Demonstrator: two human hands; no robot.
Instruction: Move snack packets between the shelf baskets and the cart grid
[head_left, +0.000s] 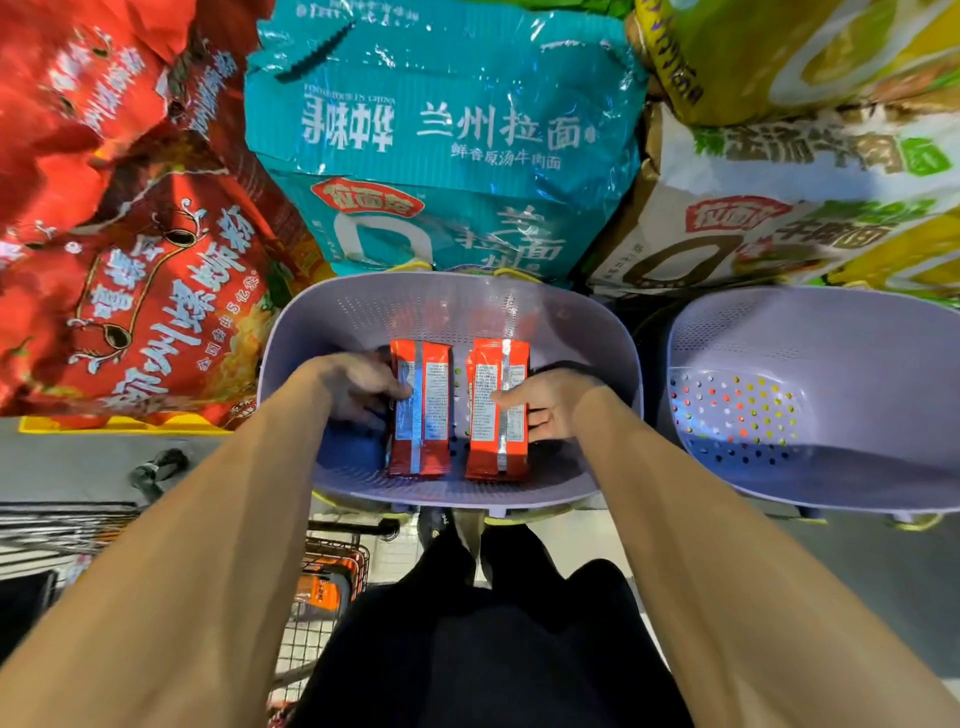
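Both hands reach into a lilac perforated basket (363, 306) at the shelf front. My left hand (358, 387) grips a stack of orange-red snack packets (434, 410), back side up with white label panels. My right hand (548, 402) grips a second stack of the same orange-red packets (496, 452), lying parallel to the first. Each thumb presses on top of its stack, the fingers wrap underneath. The stacks sit just above or on the basket floor; I cannot tell which.
A second lilac basket (810, 415) stands to the right, nothing in it. Behind are big noodle bags: red (130, 234), teal (441, 145), white-green (789, 208). The wire cart (322, 587) with an orange packet is below left, by my dark trousers.
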